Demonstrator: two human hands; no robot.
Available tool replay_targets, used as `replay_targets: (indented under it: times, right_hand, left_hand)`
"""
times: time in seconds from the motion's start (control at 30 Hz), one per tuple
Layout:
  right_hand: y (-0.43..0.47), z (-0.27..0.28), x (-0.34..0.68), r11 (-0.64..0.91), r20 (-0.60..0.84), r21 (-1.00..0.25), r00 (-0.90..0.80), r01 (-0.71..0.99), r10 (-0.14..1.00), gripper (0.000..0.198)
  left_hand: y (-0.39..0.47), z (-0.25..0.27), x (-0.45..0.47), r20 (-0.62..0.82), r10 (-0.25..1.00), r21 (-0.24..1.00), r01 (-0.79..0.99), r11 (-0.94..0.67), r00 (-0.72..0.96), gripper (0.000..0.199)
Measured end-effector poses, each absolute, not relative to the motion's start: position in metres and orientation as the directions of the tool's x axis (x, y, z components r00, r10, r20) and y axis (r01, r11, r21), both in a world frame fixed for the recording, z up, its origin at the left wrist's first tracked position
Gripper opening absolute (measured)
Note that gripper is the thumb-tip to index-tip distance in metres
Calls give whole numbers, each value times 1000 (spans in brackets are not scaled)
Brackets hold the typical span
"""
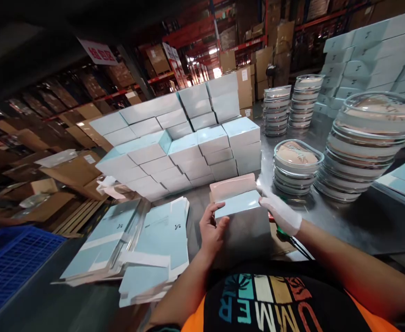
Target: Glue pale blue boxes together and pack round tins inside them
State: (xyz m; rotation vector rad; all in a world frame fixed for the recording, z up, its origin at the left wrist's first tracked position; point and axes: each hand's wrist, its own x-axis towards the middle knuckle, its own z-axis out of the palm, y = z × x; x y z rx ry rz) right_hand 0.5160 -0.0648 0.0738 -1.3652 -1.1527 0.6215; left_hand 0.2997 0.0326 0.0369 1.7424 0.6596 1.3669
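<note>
Head view: two hands (247, 219), one box (239, 203)

Single view, head-mounted, looking forward and down over the wearer's chest onto the metal table (344, 226). Close range: left hand (212, 230) and right hand (281, 213) sit near centre frame, just beyond the shirt (268, 299). Wide lens, tilted horizon. Far field takes in warehouse racking (195, 32); blue crate (12, 263) at near left edge.
</note>
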Motion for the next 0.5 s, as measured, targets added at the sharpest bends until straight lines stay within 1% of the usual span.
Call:
replay_targets:
  times: [0.1,0.2,0.23,0.33,0.37,0.43,0.47,0.5]
  right_hand:
    - [-54,79,509,211,290,-942,318,259,903,45]
    - [-55,70,516,226,312,-933,314,281,897,40]
    - [-59,65,519,241,329,-922,287,304,900,41]
    - [-72,50,527,345,435,-852,167,394,885,53]
    - [-77,46,527,387,474,-824,129,415,871,52]
    - [-84,43,526,455,533,-779,73,431,843,37]
    - [-86,43,524,482,549,-764,41,430,835,29]
    - [-88,44,522,503,559,-750,6,429,829,25]
  left_hand:
    - [35,32,296,548,769,825,-61,-562,330,64]
    - [37,26,295,572,751,806,-58,-589,329,64]
    - [38,25,296,587,748,800,-85,-593,308,63]
    - [40,24,300,625,753,777,-253,-576,206,57]
    - [42,24,300,634,750,765,-298,-571,190,57]
    - [45,27,298,657,717,749,-308,-586,233,57]
    - [47,30,295,667,687,745,-279,-606,287,56]
    - [49,32,292,672,653,738,-246,-628,350,55]
